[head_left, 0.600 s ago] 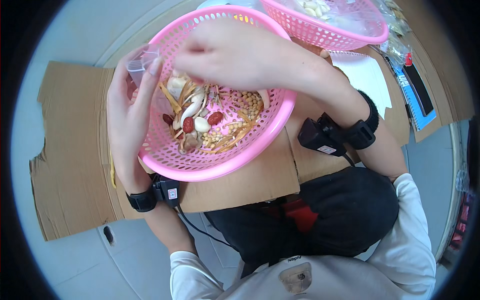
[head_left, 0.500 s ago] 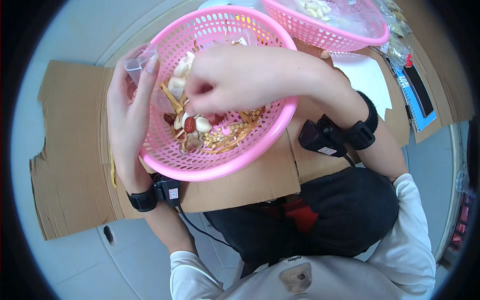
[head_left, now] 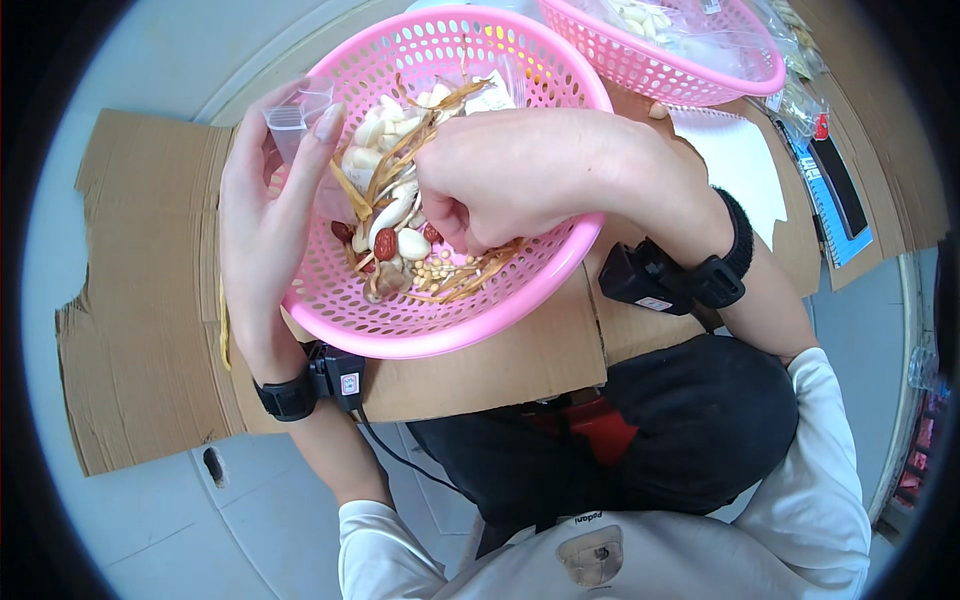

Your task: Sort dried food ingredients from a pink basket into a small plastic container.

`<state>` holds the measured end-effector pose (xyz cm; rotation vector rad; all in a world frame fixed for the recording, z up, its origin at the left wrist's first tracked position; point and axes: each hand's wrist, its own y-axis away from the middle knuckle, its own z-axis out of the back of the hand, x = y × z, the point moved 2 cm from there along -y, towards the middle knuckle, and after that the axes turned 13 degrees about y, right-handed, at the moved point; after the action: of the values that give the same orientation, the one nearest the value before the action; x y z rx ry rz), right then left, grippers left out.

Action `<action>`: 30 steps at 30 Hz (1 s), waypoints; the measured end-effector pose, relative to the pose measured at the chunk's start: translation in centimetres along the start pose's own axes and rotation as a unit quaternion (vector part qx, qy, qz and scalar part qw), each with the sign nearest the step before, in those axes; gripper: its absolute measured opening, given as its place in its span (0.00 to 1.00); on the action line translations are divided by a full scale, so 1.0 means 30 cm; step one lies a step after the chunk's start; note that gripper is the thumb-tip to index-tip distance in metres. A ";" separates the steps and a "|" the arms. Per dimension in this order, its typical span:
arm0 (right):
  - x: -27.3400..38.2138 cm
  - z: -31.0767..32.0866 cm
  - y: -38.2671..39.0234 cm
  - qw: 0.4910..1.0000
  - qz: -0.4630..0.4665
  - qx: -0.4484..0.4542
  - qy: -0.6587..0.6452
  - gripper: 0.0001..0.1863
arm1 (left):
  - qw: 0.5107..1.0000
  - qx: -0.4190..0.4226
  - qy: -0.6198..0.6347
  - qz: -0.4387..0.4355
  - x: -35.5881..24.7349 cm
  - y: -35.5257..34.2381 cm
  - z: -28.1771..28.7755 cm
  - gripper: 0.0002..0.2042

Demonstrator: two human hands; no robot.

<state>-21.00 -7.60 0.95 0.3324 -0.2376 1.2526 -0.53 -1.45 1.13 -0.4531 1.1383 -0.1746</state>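
A pink perforated basket [head_left: 425,346] holds mixed dried foods. At its left side my left hand [head_left: 262,215] is closed on a small clear zip bag [head_left: 303,112], whose lower part hangs inside the basket. My right hand [head_left: 500,170] reaches in from the right, fingers curled together just above yellow beans [head_left: 437,272]; whatever is between the fingertips is hidden. Close to them lie red dates [head_left: 385,243], a smooth white oval piece [head_left: 412,244] and a brownish mushroom-like piece [head_left: 384,284]. Thin brown dried strips [head_left: 385,175] stretch over pale white slices [head_left: 372,132] further back.
A second pink basket [head_left: 660,80] with bagged white pieces stands at the back right. Beside it are clear packets [head_left: 800,105], white paper [head_left: 730,160], a blue notebook [head_left: 845,235] and a black phone-like slab [head_left: 838,187]. Cardboard [head_left: 150,300] lies beneath the basket.
My right hand has shifted right and lower within the basket, uncovering the brown strips and white slices. My left hand keeps the bag, and the basket sits slightly further right.
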 end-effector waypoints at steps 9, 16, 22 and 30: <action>0.017 0.011 0.011 0.997 -0.057 0.030 0.039 0.06 | 1.000 -0.001 -0.001 0.005 -0.007 0.002 -0.005 0.23; -0.012 -0.015 -0.008 0.997 -0.020 -0.068 0.017 0.13 | 1.000 -0.004 -0.002 0.009 -0.002 -0.003 -0.001 0.23; -0.013 0.029 -0.020 0.980 -0.002 -0.200 0.022 0.20 | 1.000 -0.004 -0.002 0.004 0.017 -0.001 0.015 0.23; -0.052 0.023 -0.064 0.937 -0.040 -0.342 -0.063 0.23 | 0.999 -0.009 0.036 0.005 0.015 -0.005 0.017 0.22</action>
<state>-19.63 -9.77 0.82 -0.1812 -0.7399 0.9966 0.13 -1.62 1.01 -0.4596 1.2141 -0.1736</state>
